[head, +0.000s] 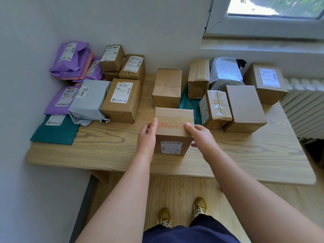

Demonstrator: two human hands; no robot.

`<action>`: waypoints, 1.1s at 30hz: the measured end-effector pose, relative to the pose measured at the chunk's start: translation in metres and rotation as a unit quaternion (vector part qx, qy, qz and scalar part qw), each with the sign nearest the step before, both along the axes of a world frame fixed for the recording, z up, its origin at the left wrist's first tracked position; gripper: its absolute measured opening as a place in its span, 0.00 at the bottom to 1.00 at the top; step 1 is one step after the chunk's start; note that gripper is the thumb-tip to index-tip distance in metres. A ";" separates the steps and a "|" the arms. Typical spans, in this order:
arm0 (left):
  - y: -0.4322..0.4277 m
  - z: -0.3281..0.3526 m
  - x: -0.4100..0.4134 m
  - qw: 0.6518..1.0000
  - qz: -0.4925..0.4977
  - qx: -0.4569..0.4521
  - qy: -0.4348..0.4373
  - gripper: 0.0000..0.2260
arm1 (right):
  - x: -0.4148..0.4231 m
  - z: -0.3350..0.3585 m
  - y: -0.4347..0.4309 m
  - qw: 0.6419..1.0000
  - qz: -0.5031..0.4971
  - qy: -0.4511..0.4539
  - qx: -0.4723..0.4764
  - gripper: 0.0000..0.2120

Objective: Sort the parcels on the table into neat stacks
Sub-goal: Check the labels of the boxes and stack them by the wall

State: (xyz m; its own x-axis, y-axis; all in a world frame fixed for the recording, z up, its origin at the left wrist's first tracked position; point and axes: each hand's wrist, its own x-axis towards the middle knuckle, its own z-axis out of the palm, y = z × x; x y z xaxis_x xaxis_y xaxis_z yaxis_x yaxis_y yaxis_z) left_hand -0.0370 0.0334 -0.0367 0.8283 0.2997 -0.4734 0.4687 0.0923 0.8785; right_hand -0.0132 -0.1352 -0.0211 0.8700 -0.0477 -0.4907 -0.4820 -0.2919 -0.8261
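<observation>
A small cardboard box point(173, 120) with red writing on its taped top and a white label on its near side stands at the middle of the wooden table point(105, 151). My left hand point(147, 135) grips its left side, thumb over the top edge. My right hand point(201, 135) grips its right side, thumb on the top. Behind it stands a plain brown box point(166, 87). At the left lie labelled boxes point(121, 99), a grey mailer point(89, 102), purple mailers point(70, 60) and a green mailer point(56, 132). At the right are several more boxes point(245, 107).
A wall closes off the left side and back of the table. A white radiator point(305, 113) stands at the right, under a window sill point(263, 44). A grey plastic bag point(226, 72) leans at the back right. A teal mailer point(189, 102) lies under the middle boxes.
</observation>
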 end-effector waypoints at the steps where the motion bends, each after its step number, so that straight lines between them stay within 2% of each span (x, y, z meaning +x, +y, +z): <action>1: 0.000 -0.005 -0.002 0.999 0.022 -0.040 0.017 0.21 | 0.000 -0.001 -0.001 1.000 -0.002 0.005 0.003 0.19; 2: 0.000 -0.009 -0.005 0.995 0.052 -0.075 0.040 0.23 | 0.001 0.000 -0.002 1.000 -0.006 0.012 0.016 0.19; 4: 0.000 -0.021 -0.008 0.987 0.084 -0.085 0.108 0.27 | 0.000 0.002 -0.002 0.999 -0.008 0.021 0.048 0.17; 6: -0.001 -0.030 -0.011 0.979 0.055 -0.075 0.180 0.30 | -0.001 0.003 -0.001 0.998 0.006 0.017 0.059 0.15; 8: -0.002 -0.028 -0.012 0.972 0.048 -0.114 0.202 0.30 | -0.001 0.003 0.001 0.999 0.009 0.007 0.049 0.14; 10: 0.002 -0.024 -0.008 0.973 0.052 -0.147 0.170 0.29 | 0.000 0.003 0.002 0.999 -0.007 0.001 0.039 0.16; 14: 0.018 -0.019 0.004 0.988 0.061 -0.134 0.053 0.28 | 0.003 0.002 0.000 0.996 -0.046 0.041 0.061 0.28; 17: 0.029 -0.017 0.010 0.986 0.054 -0.155 0.041 0.37 | -0.003 -0.004 0.000 0.998 -0.026 0.045 0.046 0.26; 18: 0.030 -0.016 0.010 0.986 0.044 -0.155 0.044 0.38 | -0.007 -0.007 0.000 0.999 -0.012 0.040 0.031 0.25; 20: 0.027 -0.017 0.009 0.988 0.016 -0.142 0.051 0.35 | -0.013 -0.014 0.002 0.999 0.016 0.038 -0.008 0.23; 22: 0.022 -0.020 0.005 0.988 0.004 -0.137 0.072 0.38 | -0.017 -0.017 0.004 0.998 0.029 0.050 -0.019 0.22; 26: 0.014 -0.027 0.001 0.991 -0.015 -0.114 0.068 0.28 | -0.018 -0.013 0.004 0.998 0.041 0.050 -0.004 0.23; 29: 0.008 -0.026 0.002 0.994 -0.027 -0.084 0.057 0.27 | -0.014 -0.008 0.002 0.997 0.061 0.033 0.019 0.26; 33: 0.008 -0.018 0.010 0.997 -0.029 -0.065 0.023 0.29 | -0.003 -0.004 -0.003 0.998 0.046 0.006 0.048 0.20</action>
State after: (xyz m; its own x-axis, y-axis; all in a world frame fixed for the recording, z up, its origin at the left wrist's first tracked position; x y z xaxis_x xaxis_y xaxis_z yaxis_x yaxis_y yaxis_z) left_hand -0.0266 0.0418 -0.0547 0.8189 0.1854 -0.5432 0.5161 0.1765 0.8382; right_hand -0.0159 -0.1382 -0.0255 0.8623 0.0802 -0.5000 -0.4670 -0.2562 -0.8464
